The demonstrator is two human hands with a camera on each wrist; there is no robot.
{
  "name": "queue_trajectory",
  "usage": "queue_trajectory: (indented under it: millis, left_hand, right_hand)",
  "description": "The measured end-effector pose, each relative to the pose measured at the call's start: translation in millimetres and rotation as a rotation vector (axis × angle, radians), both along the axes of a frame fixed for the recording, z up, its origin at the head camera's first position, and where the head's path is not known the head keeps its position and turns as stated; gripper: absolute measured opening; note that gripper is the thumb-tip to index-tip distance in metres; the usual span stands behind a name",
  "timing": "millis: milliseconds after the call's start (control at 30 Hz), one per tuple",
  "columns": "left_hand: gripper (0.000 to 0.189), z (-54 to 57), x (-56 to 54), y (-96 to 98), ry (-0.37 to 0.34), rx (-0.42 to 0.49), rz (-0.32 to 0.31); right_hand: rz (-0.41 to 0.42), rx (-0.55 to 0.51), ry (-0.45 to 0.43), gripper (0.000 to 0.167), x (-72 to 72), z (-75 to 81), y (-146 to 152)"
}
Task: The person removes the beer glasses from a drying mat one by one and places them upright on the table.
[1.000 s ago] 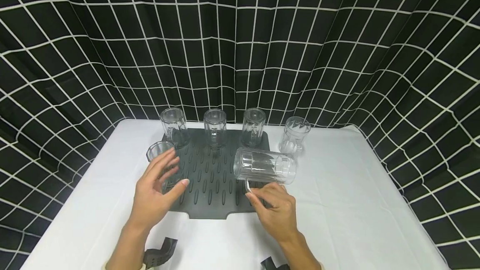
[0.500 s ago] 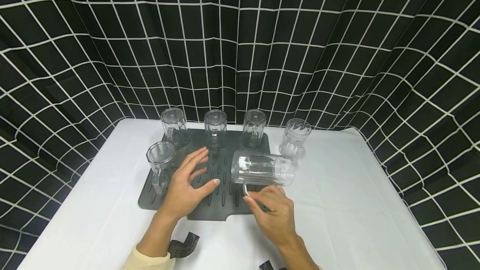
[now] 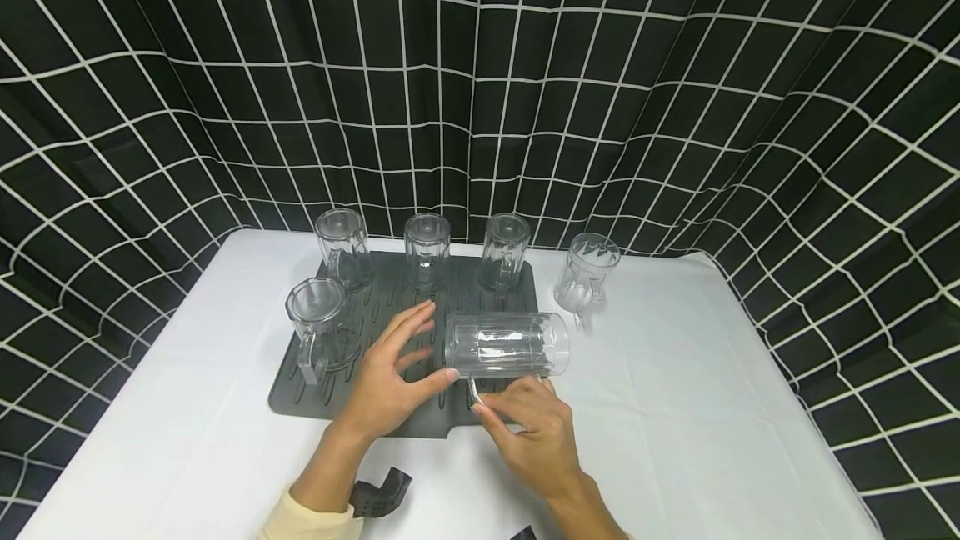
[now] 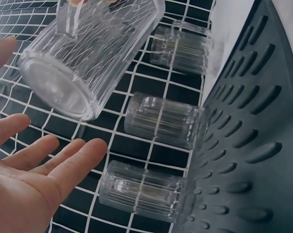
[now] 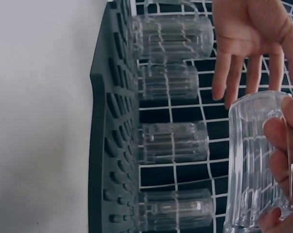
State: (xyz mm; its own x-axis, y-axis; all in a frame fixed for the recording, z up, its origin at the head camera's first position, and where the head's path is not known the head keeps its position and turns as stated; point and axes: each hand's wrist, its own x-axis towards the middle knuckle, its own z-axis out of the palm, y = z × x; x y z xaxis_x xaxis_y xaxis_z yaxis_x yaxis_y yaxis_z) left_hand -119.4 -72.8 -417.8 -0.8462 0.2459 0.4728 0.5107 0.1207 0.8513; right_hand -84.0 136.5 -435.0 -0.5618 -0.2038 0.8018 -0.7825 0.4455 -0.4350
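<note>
My right hand [image 3: 536, 440] pinches the handle of a clear glass mug [image 3: 506, 346] that lies sideways in the air over the grey drying mat [image 3: 388, 273]. Its base points left and its mouth right. Just left of that base is my left hand [image 3: 390, 386], fingers spread and thumb tip close to the glass. The left wrist view shows the round base of the mug [image 4: 56, 90] facing the left palm [image 4: 25, 189]. In the right wrist view, fingers [image 5: 280, 165] curl at the handle side of the mug [image 5: 250, 160].
Three upside-down mugs [image 3: 427, 252] line the mat's back edge. Another upside-down mug [image 3: 318, 319] stands at its left side, handle toward me. Off the mat, at the back right, a mug [image 3: 588, 273] stands mouth up on the white tablecloth [image 3: 675, 382]. A black gridded curtain [image 3: 472, 107] hangs behind.
My left hand has moved right, from the near-left mug to beside the held mug's base. The right hand has brought the held mug slightly left and nearer me.
</note>
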Motion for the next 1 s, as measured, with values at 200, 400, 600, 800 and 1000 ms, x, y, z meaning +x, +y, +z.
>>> queue_trajectory:
  millis: [200,400,600,800,1000]
  left_hand:
    - [0.076,-1.6,2.3,-0.1,-0.036,0.002,-0.024]
    - [0.073,-3.5,0.5,-1.4,-0.068,0.017,-0.037]
    - [0.072,-5.8,-1.7,-3.2,-0.082,0.022,-0.047]
    - [0.066,-5.6,-2.5,-3.3,-0.094,0.059,-0.028]
    - [0.068,-6.5,-3.4,-4.2,-0.105,0.117,-0.009]
  right_hand:
    - [0.053,0.027,0.021,0.017,-0.1,-1.5,-3.3]
    - [0.073,0.034,0.024,0.016,-1.0,-2.0,-4.9]
    - [0.099,0.044,0.011,0.011,-1.6,-0.4,-3.7]
    - [0.111,0.037,0.040,0.014,-3.0,1.7,-2.9]
    - [0.103,-0.259,0.122,0.008,-4.3,7.4,-1.3]
